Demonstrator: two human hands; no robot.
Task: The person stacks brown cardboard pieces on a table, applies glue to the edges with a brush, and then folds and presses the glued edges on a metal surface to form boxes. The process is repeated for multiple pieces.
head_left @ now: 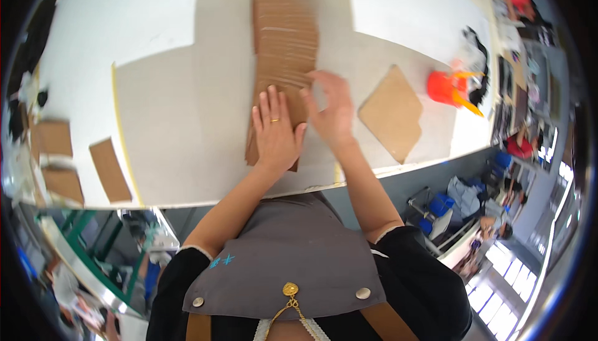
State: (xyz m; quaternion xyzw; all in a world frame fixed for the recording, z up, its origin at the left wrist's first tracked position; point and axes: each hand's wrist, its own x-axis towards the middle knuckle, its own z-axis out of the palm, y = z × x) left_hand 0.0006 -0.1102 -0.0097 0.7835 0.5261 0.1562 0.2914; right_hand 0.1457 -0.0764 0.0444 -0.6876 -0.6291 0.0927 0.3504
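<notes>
In the head view, a long brown strip of sheet material (286, 42), crossed by fine pale lines, lies lengthwise on a white and grey surface (165, 104), its near end close to the front edge and its far end running out at the top. It points straight away from the wearer, which probably puts its near end within easy reach of both hands. The left hand (275, 135) rests flat on that end, seemingly to keep the strip from sliding. The tan diamond-shaped flat piece (393, 115) lies apart on the right, and beyond it stands a red-orange cup (441, 87) with yellow-orange handles (466, 102) leaning out of it, perhaps set there to be near yet out of the way. A narrow brown rectangular piece (111, 170) lies well apart at the left. As for pose, the left forearm slants inward, palm down, fingers straight and slightly spread, closed on nothing. The right hand (334, 104), blurred, is raised beside the strip's right edge, with fingers bent and thumb apart from them; whether its fingertips pinch the edge or only come near it, I cannot tell.
</notes>
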